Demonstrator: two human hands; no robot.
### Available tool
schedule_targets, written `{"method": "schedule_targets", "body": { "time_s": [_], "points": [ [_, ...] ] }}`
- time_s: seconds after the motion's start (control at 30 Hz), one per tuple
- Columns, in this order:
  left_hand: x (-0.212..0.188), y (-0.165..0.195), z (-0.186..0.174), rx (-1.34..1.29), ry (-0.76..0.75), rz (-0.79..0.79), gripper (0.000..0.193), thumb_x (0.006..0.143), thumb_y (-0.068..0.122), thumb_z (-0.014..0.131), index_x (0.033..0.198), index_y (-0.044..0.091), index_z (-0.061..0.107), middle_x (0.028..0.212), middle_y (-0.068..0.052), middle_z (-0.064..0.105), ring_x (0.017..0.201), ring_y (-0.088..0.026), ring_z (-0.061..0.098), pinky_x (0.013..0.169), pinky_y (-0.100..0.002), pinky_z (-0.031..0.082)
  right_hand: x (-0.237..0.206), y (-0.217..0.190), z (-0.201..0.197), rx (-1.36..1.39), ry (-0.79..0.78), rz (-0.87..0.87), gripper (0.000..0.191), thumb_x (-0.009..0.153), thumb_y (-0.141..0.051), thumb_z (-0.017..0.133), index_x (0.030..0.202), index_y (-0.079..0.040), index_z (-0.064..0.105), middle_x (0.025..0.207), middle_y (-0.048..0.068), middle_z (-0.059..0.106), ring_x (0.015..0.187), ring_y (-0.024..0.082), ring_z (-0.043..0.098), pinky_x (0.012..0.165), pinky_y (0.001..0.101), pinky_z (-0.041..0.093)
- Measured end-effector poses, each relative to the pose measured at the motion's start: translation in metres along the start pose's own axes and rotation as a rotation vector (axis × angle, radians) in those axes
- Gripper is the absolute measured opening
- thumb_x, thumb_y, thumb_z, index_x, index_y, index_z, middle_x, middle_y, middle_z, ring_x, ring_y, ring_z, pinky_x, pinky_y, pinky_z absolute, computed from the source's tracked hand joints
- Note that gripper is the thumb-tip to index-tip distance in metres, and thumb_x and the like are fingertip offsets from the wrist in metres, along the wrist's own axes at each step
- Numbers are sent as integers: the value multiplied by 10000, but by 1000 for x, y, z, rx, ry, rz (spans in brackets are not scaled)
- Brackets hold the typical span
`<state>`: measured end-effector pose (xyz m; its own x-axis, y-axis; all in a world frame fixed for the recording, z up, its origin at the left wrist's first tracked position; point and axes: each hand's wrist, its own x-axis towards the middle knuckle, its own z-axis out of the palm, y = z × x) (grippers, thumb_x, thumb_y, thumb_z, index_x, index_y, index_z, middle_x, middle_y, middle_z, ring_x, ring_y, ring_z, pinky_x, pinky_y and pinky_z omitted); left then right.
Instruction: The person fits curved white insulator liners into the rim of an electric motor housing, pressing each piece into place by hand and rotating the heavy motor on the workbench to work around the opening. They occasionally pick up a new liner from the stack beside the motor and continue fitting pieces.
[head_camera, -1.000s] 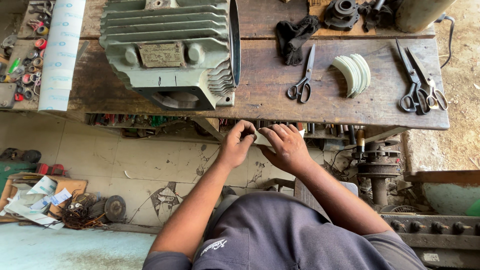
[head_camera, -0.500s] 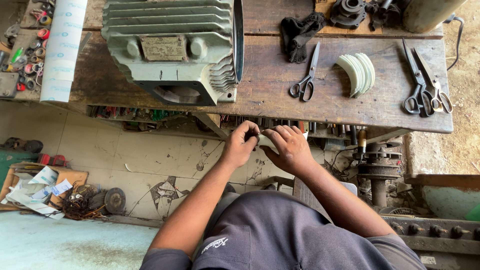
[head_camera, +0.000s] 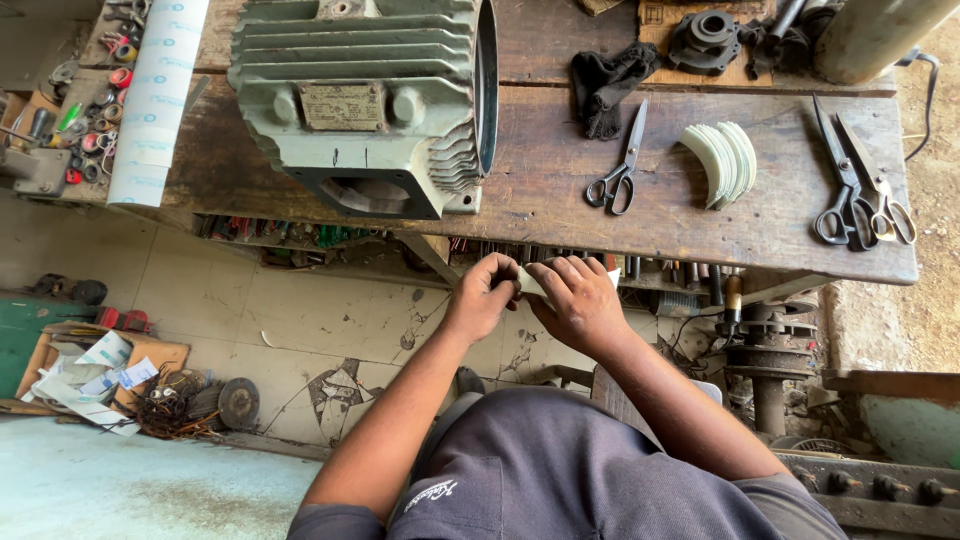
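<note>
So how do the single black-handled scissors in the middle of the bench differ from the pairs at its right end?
The middle scissors lie alone, near the stack of curved pale pieces; the right-end scissors are two pairs side by side. The middle ones look shorter, the right-end ones longer. One right-end pair has yellowish handles; the middle pair is all dark. All rest shut, handles toward the person, on the wooden bench.

A repair workshop: motor housing (head_camera: 365, 100) and scissors (head_camera: 620, 165) on workbench (head_camera: 560, 215).

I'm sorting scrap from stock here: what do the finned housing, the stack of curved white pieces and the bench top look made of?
Finned housing: seemingly cast metal under dull grey-green paint; the ribs and chipped edges suggest it.
Curved white pieces: thin, matte sheets, probably paper or plastic film; which one is unclear.
Bench top: bare, stained wooden planks with visible grain and cracks.
</note>
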<state>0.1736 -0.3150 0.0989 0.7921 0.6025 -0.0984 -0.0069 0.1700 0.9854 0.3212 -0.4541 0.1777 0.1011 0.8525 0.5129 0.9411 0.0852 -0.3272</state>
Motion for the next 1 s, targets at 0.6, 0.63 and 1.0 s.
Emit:
{"method": "schedule_targets", "body": {
  "time_s": [0.6,0.63,1.0],
  "points": [
    [-6,10,-2,95,17,-59,128,960,-14,593,1045,80,614,907,31,621,751,-45,576,604,-244,522,0,-3,4,-46,12,-40,522,785,-189,786,1267,-55,634,1095,99,670,973,279,640,838,418,482],
    [-5,9,-3,74,17,-54,129,959,-13,598,1045,81,617,912,32,621,749,-45,575,604,-242,518,1,-3,4,-45,17,-40,520,789,-188,784,1269,-56,633,1099,98,670,975,278,639,840,417,483],
    [3,6,-18,-125,12,-129,105,940,9,630,1004,81,671,820,35,635,670,-50,558,548,-235,482,10,-13,14,-110,-17,30,511,800,-229,788,1263,-73,638,1064,97,675,984,281,648,840,424,480]
  ]
}}
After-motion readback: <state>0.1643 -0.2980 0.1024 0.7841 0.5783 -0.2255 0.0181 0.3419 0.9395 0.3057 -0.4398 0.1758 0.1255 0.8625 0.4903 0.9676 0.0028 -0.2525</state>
